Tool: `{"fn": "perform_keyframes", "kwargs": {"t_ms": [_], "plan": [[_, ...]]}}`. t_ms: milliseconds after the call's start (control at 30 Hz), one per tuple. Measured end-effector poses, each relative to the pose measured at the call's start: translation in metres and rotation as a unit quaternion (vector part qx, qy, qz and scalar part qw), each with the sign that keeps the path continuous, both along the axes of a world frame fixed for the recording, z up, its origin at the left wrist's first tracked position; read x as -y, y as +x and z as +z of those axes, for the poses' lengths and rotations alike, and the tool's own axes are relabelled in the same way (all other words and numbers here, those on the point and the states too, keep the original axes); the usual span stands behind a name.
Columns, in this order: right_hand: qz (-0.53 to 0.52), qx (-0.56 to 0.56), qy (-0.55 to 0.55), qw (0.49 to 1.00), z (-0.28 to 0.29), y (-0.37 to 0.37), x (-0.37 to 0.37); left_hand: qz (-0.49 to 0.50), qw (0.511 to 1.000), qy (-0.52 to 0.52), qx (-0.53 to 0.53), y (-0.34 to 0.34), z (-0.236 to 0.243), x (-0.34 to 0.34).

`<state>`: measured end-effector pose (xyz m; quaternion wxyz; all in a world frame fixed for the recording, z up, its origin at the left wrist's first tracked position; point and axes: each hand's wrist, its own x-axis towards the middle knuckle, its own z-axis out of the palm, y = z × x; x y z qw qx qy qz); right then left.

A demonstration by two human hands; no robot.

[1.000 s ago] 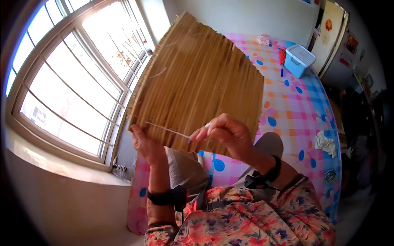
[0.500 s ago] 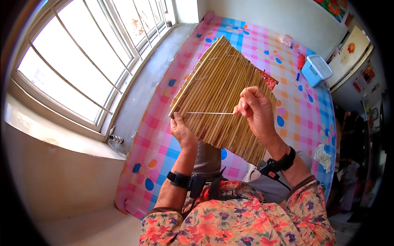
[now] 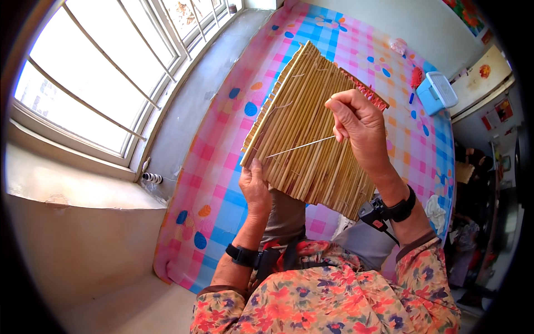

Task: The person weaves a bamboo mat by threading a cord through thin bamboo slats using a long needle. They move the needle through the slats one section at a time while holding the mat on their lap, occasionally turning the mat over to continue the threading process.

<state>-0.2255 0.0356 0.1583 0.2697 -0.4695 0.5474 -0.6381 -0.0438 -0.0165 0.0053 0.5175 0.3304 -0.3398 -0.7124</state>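
Observation:
A panel of straw-coloured stalks [image 3: 311, 133], laid side by side and stitched together, is held tilted over my lap. My left hand [image 3: 256, 189] pinches its lower left corner, thumb on top, fingers partly hidden beneath. A white thread [image 3: 300, 147] runs taut from the panel's surface near that thumb to my right hand [image 3: 359, 119]. The right fingers are curled closed around the thread above the panel's right half. Whether thumb and forefinger also hold a needle is too small to make out. Short stitches show along the panel's left side.
A checked pink and blue bed cover [image 3: 222, 145] spreads beneath. At the far right stand a blue lidded box [image 3: 435, 94] and a red item [image 3: 416, 77]. A white cloth [image 3: 436, 213] lies on the right. A thread spool [image 3: 152, 178] sits on the grey ledge by the barred window [image 3: 94, 72].
My right hand has moved up and slightly right, tilting the thread upward from nearly level. The panel and my left hand have shifted a little right in the view.

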Motion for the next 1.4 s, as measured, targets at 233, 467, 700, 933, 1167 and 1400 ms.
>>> {"fn": "perform_keyframes", "kwargs": {"t_ms": [233, 467, 700, 933, 1167, 1400], "plan": [[0.118, -0.256, 0.089, 0.955, -0.083, 0.032, 0.018, -0.005, 1.0, 0.014, 0.005, 0.003, 0.0, 0.001], [0.133, -0.373, 0.159, 0.904, -0.087, 0.046, 0.02, -0.038, 0.998, 0.013, 0.044, 0.02, 0.003, 0.006], [0.158, -0.388, 0.181, 0.89, -0.078, 0.044, 0.02, -0.049, 0.996, 0.03, 0.068, 0.023, 0.004, 0.008], [0.171, -0.36, 0.18, 0.899, -0.081, 0.044, 0.021, -0.055, 0.996, 0.027, 0.068, 0.025, 0.006, 0.007], [0.183, -0.342, 0.193, 0.901, -0.072, 0.043, 0.022, -0.054, 0.996, 0.023, 0.065, 0.024, 0.005, 0.004], [0.188, -0.339, 0.203, 0.899, -0.063, 0.044, 0.02, -0.039, 0.998, 0.013, 0.054, 0.02, 0.014, 0.0]]}}
